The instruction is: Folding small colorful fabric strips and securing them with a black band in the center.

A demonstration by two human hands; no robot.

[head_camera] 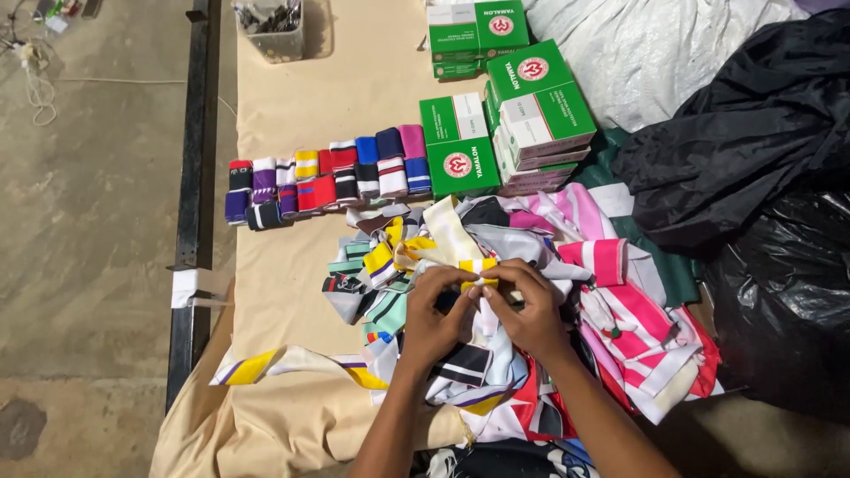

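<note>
My left hand (pixel 436 320) and right hand (pixel 531 312) meet at the centre of view, fingertips pressed together on a yellow-and-white striped fabric strip (pixel 478 265). Both hands pinch it; the strip sits between them, just above the heap.

Under and around the hands: a loose pile of striped fabric pieces (pixel 496 354), mixed colours. Pink-and-white pieces (pixel 637 319) lie at 3 o'clock of the hands. A long white strip with yellow and purple bands (pixel 283 363) trails out at 8 o'clock.

All of it rests on the bench, covered in a tan cloth (pixel 283 283).

At 11 o'clock, further out: a tidy row of folded striped bands (pixel 328 177), laid side by side in two lines, apart from the pile.

At 12 to 1 o'clock: stacked green-and-white boxes (pixel 509 115), touching the pile's far edge.

At 2 to 3 o'clock: black plastic bags (pixel 761 159); beyond them a white sack (pixel 655 44).

Far 11 o'clock, on the bench: a clear container of small dark items (pixel 270 26), contents too small to tell.

Left edge: black metal bench frame (pixel 190 204), then concrete floor (pixel 80 221).
</note>
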